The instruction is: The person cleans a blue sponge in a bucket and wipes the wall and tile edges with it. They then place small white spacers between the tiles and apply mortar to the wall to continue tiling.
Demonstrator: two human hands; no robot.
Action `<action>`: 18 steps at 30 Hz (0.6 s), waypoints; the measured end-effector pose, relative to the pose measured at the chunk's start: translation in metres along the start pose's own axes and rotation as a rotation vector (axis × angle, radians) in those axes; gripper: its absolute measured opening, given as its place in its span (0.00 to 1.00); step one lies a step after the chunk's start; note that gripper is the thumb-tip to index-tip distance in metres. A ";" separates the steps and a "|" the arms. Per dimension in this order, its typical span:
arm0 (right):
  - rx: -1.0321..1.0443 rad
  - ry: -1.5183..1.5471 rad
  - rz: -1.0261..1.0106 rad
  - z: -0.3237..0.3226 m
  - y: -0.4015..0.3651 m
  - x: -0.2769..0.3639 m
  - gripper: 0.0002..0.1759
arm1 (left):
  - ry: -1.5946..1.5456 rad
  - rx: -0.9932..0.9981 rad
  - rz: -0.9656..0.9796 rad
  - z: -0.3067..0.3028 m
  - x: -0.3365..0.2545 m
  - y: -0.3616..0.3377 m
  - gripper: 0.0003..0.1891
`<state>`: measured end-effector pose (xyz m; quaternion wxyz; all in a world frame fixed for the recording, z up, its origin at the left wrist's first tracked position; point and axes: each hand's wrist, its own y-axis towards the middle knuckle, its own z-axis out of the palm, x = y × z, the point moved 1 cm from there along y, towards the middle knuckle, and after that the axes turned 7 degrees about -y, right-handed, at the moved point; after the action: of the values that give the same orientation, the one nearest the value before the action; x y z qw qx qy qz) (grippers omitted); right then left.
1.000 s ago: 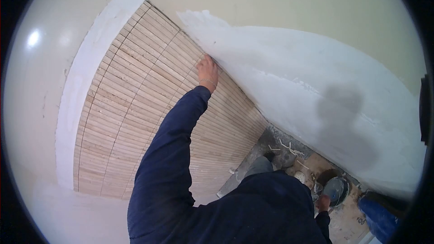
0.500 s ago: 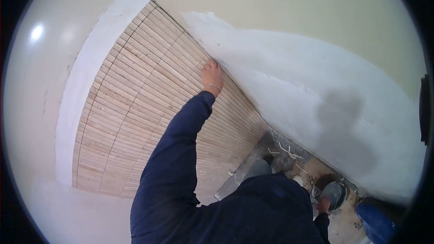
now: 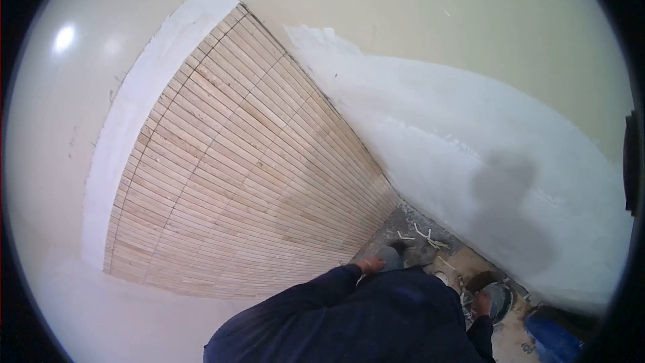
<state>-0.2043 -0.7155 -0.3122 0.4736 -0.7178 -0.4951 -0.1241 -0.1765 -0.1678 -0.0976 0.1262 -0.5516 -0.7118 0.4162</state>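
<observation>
— What fills the view?
— A wall. A panel of thin tan strip tiles (image 3: 242,161) is on the left, and a broad white plaster coat (image 3: 457,141) is to its right. Near, the person's dark blue top (image 3: 376,323) blocks much of the floor.
— The hands?
— The left hand (image 3: 371,265) hangs by the panel's lower right corner; I cannot tell its finger spread. The right hand (image 3: 480,304) is at the rim of a round bucket (image 3: 500,296) on the floor, low right; I cannot tell its grip either.
— Inside the bucket?
— Greyish, unclear. White scraps (image 3: 424,232) lie on the floor near it.
</observation>
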 end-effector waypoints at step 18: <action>0.037 0.023 0.077 -0.015 -0.076 0.087 0.16 | -0.359 0.344 -0.243 -0.020 -0.045 -0.078 0.53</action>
<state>-0.2212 -0.6709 -0.2057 0.4969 -0.7259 -0.4638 -0.1048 -0.2011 -0.2024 -0.0155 0.1388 -0.3501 -0.7026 0.6037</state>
